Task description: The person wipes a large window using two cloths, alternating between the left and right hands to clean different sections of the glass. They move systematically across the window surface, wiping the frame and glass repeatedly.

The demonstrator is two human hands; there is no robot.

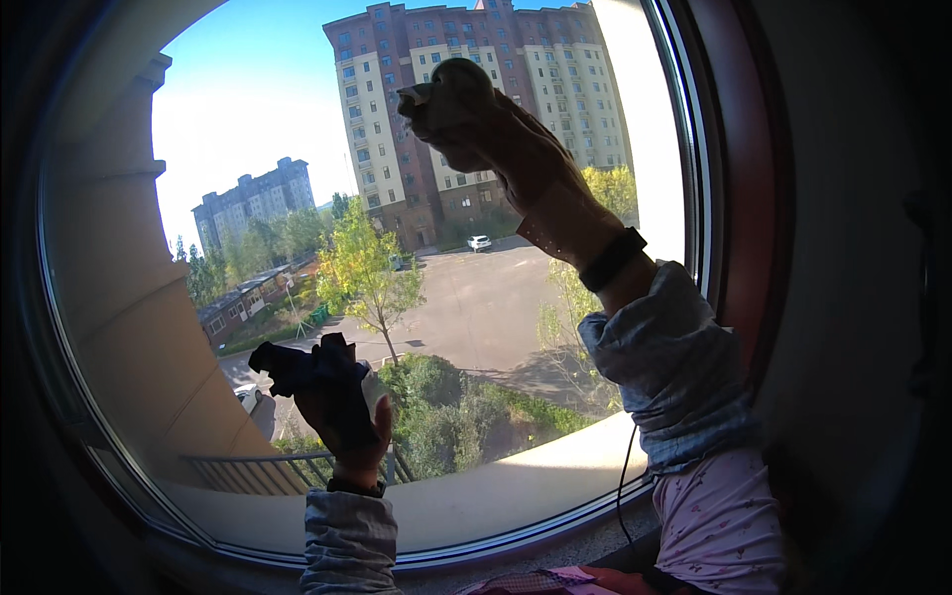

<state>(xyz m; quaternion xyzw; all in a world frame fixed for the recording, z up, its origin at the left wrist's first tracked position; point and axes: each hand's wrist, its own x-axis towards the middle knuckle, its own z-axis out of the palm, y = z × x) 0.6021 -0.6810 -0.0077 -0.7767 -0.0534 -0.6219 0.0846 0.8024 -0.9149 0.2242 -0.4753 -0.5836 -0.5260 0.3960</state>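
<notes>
A large window fills the view, its reddish-brown frame [749, 178] bending along the right and its glass [466, 297] giving onto a sunlit parking area. Beyond the pane rises a tall brown and cream apartment block [476, 59], with a white car [479, 242] near its base, a yellow-green tree [369, 268] nearer by, and a dark railing [268, 474] low on the left.

The person's right hand [501, 139] is raised in front of the upper part of the window, its fingers gathered around a pale bundle [464, 84] with a rounded top and a ragged flap to the left (shadow hides what it is made of). A black band [613, 260] circles that wrist, above a rolled grey-blue sleeve [669, 367].

The left hand [362, 426] is lower, in front of the lower left part of the window. Dark cloth [327, 382] covers most of it, its folds jutting up and leftward; the thumb shows on the right. Whether the covered fingers are spread or pressed together cannot be told, nor whether either hand touches the glass. A thin black cable [623, 491] hangs beside the right sleeve.
</notes>
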